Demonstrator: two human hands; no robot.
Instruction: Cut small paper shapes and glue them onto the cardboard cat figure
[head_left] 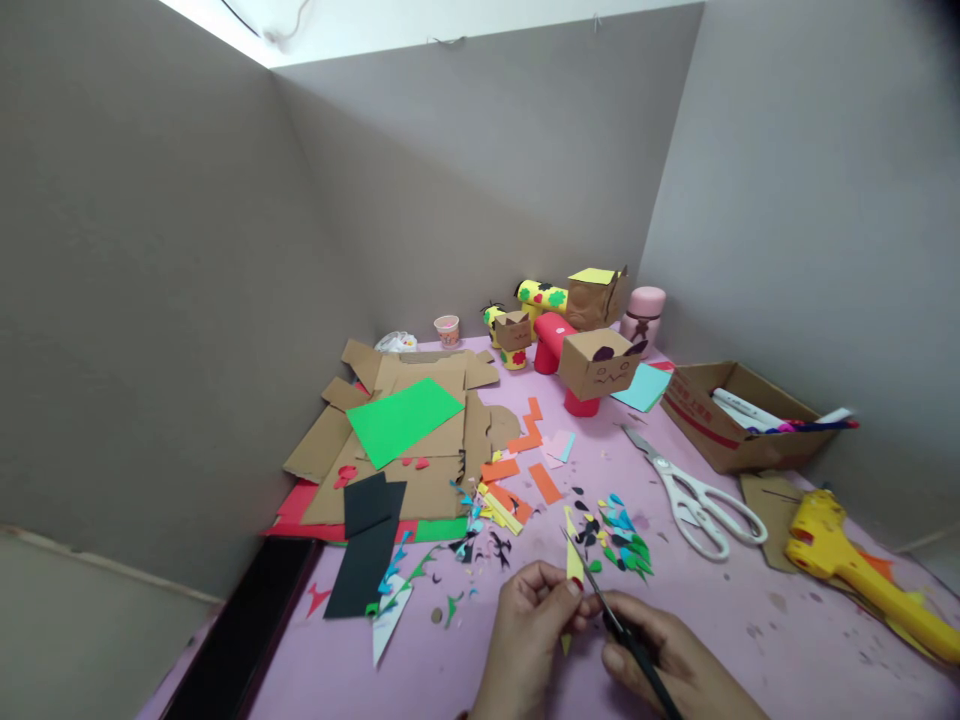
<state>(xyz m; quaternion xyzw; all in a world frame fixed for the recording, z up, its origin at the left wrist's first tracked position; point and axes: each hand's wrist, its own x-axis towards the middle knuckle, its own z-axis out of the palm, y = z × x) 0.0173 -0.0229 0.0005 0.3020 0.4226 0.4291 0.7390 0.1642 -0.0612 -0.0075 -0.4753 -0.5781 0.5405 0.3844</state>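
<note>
The narrow yellow paper sliver (574, 560), pointed at its upper end, stands upright between the two hands, pinched by the fingers (559, 590) of the left hand (525, 630), which are closed on its lower part. Touching it from the right are the slim dark blades of the small black scissors (600, 600), whose handle sits inside the closed fingers of the right hand (667, 650); the blades cross the sliver at a slant, tip pointing up and to the left. Just beyond the fingertips lies a scatter of small teardrop paper cuttings in green, blue and black (619, 535) on the pink tabletop (750, 610). To the left of the fingers are curly trimmings and a white paper offcut (390, 620), then a black paper sheet (367, 540). Farther out to the right rest the large white-handled scissors (694, 495), open at a slight angle, and past them a yellow glue gun (847, 560). Beyond the cuttings, orange paper strips (525, 460) lie near a pile of brown cardboard pieces (420, 440) topped by a bright green paper sheet (401, 418). Well away from the hands, toward the back corner, stand cardboard box figures on red and yellow tubes (585, 355), a pink lidded container (643, 315) and a small paper cup (447, 330). Off to the far right sits an open cardboard box holding markers (739, 415).
</note>
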